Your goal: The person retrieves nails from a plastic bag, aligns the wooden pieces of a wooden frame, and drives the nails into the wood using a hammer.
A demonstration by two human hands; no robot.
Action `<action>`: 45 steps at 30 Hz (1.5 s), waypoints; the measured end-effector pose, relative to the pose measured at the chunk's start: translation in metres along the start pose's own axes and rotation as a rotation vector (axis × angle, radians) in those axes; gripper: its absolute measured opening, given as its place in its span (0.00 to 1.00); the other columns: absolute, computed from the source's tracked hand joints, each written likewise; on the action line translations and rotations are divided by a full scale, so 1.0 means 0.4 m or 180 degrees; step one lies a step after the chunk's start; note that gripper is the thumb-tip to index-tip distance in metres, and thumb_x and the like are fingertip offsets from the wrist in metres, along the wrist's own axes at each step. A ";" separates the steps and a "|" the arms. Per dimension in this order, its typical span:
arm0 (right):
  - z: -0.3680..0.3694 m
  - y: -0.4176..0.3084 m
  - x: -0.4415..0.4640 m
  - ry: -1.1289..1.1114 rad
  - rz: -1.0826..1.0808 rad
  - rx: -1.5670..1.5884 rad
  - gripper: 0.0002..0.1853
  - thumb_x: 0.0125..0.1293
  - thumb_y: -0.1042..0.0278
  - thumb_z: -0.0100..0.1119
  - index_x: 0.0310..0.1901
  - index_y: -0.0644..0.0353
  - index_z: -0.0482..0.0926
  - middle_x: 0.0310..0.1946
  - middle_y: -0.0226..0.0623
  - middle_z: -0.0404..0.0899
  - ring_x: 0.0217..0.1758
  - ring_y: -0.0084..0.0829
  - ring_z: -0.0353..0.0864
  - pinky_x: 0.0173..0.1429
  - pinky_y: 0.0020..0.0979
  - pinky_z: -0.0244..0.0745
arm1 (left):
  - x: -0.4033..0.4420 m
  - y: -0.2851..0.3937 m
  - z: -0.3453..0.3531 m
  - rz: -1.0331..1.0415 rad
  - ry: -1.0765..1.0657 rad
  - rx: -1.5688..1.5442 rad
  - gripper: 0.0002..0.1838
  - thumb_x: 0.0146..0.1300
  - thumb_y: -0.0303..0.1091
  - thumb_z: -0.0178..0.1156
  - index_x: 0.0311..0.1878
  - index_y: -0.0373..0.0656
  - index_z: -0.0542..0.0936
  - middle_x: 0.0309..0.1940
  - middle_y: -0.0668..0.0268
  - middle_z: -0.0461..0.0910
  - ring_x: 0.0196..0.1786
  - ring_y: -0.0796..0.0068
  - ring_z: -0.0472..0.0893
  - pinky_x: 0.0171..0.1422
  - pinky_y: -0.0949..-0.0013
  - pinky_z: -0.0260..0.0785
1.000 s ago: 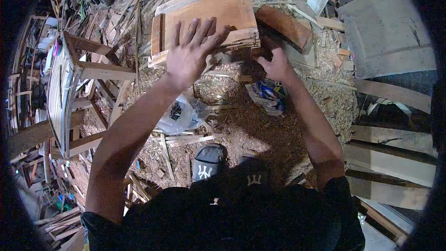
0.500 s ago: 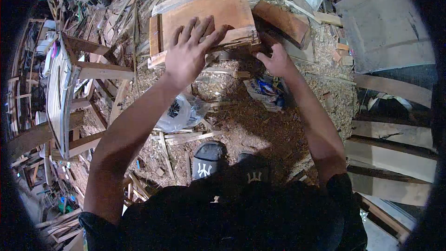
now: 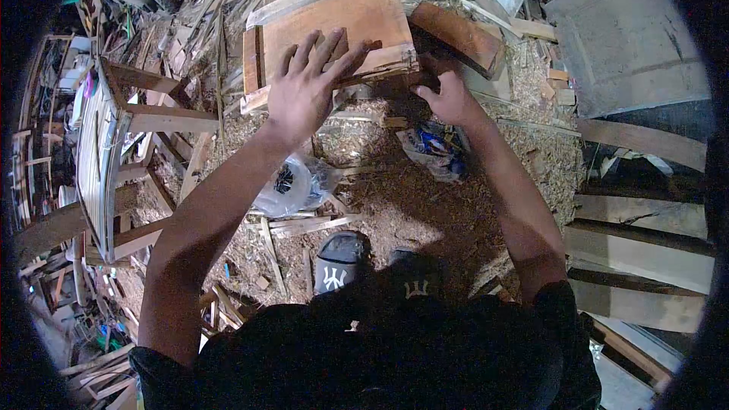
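Note:
A shallow wooden box [image 3: 364, 15] with an orange-brown panel face and paler edge strips sits tilted in front of me. My left hand [image 3: 304, 91] lies palm down on its near edge, fingers spread over the panel. At the box's near right corner, my right hand [image 3: 452, 99] is closed, its thumb below the edge. Deep shadow partly hides those right fingers beside the corner. A reddish-brown board [image 3: 459, 34] lies just beyond the right hand. Below the hands are a clear plastic bag [image 3: 315, 190] with a white round item, and a crumpled blue-and-white packet [image 3: 437, 148].
Sawdust and wood scraps cover the ground [image 3: 395, 216]. A wooden frame [image 3: 102, 159] stands at left; a slatted wooden piece [image 3: 645, 250] and a large grey board [image 3: 626, 38] are at right. My dark shoes [image 3: 342, 258] are below.
The box has shifted very slightly left in view, with both hands staying on it in nearly the same pose.

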State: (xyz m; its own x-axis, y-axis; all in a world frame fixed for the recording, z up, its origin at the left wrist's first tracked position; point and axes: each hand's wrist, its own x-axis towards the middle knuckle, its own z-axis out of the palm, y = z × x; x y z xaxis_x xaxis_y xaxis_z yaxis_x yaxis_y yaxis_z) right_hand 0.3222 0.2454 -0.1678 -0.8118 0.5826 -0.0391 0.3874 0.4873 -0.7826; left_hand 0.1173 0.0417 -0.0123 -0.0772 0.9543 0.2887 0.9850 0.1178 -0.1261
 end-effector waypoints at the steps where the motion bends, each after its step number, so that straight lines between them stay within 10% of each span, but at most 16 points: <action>1: -0.021 -0.045 -0.008 0.0001 -0.0002 0.0001 0.27 0.66 0.70 0.68 0.65 0.66 0.73 0.56 0.50 0.82 0.59 0.41 0.82 0.66 0.42 0.74 | -0.001 -0.002 0.002 0.0000 0.0000 0.0002 0.40 0.64 0.32 0.61 0.79 0.69 0.64 0.76 0.64 0.68 0.74 0.52 0.70 0.76 0.50 0.61; 3: -0.062 -0.121 -0.029 0.0026 -0.0572 0.0588 0.24 0.68 0.64 0.67 0.62 0.66 0.75 0.56 0.59 0.80 0.61 0.58 0.79 0.67 0.49 0.73 | -0.004 -0.006 0.005 0.0021 -0.0024 0.0018 0.41 0.63 0.29 0.61 0.80 0.69 0.63 0.76 0.64 0.68 0.74 0.52 0.70 0.76 0.50 0.62; 6: -0.052 -0.096 -0.021 0.0016 -0.0548 0.0224 0.28 0.66 0.70 0.68 0.66 0.65 0.73 0.59 0.49 0.81 0.63 0.44 0.79 0.69 0.44 0.71 | -0.005 -0.008 0.009 0.0019 -0.0016 -0.0010 0.43 0.61 0.26 0.60 0.80 0.69 0.63 0.76 0.64 0.68 0.74 0.52 0.70 0.76 0.50 0.62; 16: -0.081 -0.161 -0.041 -0.0164 0.0628 -0.0250 0.22 0.67 0.62 0.68 0.57 0.67 0.78 0.51 0.57 0.84 0.54 0.50 0.84 0.58 0.49 0.77 | 0.003 -0.004 -0.010 -0.0047 -0.0154 0.0037 0.46 0.59 0.23 0.59 0.81 0.68 0.62 0.77 0.65 0.66 0.75 0.53 0.69 0.77 0.50 0.61; 45: -0.013 -0.072 -0.011 0.0318 -0.0516 0.0407 0.26 0.66 0.53 0.69 0.51 0.71 0.78 0.49 0.63 0.82 0.56 0.57 0.82 0.60 0.50 0.77 | 0.012 0.011 -0.005 -0.0114 -0.0118 0.0046 0.42 0.60 0.30 0.63 0.79 0.68 0.64 0.75 0.63 0.69 0.74 0.51 0.70 0.76 0.49 0.61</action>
State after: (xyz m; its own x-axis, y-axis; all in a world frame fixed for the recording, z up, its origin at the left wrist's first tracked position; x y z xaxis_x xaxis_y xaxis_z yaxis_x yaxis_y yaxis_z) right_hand 0.3169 0.2324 -0.1418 -0.8092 0.5680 0.1504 0.1917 0.4971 -0.8463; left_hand 0.1217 0.0464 -0.0094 -0.1181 0.9589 0.2580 0.9792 0.1556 -0.1301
